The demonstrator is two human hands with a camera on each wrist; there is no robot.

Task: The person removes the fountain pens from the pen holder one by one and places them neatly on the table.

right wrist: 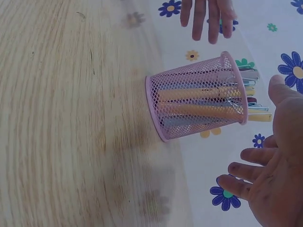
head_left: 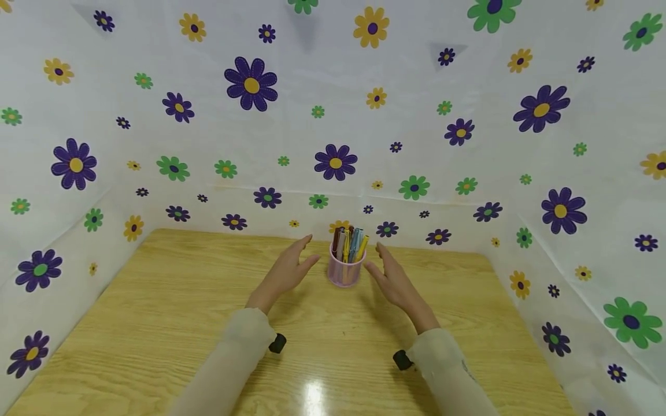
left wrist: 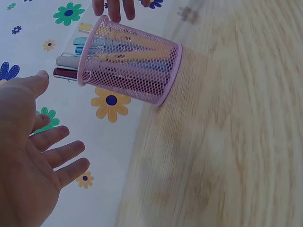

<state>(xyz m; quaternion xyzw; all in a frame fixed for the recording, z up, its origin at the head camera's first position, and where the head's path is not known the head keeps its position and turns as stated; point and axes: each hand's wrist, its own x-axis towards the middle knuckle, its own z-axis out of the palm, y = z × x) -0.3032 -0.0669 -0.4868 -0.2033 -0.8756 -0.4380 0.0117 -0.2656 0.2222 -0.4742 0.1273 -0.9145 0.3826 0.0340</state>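
Note:
A pink mesh pen cup (head_left: 343, 274) stands upright on the wooden table, close to the back edge. Several pens (head_left: 347, 244) with dark red, grey, blue and yellow bodies stick up out of it. To the cup's left is my left hand (head_left: 285, 270), its fingers extended and a gap between it and the mesh. On the other side, my right hand (head_left: 393, 279) also has its fingers extended, nearer to the cup but apart from it. Both wrist views show the cup (left wrist: 130, 61) between the two hands, with each palm (right wrist: 279, 175) holding nothing.
The table (head_left: 322, 329) has a pale wood-grain top. White sheeting (head_left: 291, 127) printed with purple, green and yellow flowers rises behind it and along both sides. A dark strap piece (head_left: 278, 343) sits at the left cuff, another (head_left: 402, 360) at the right cuff.

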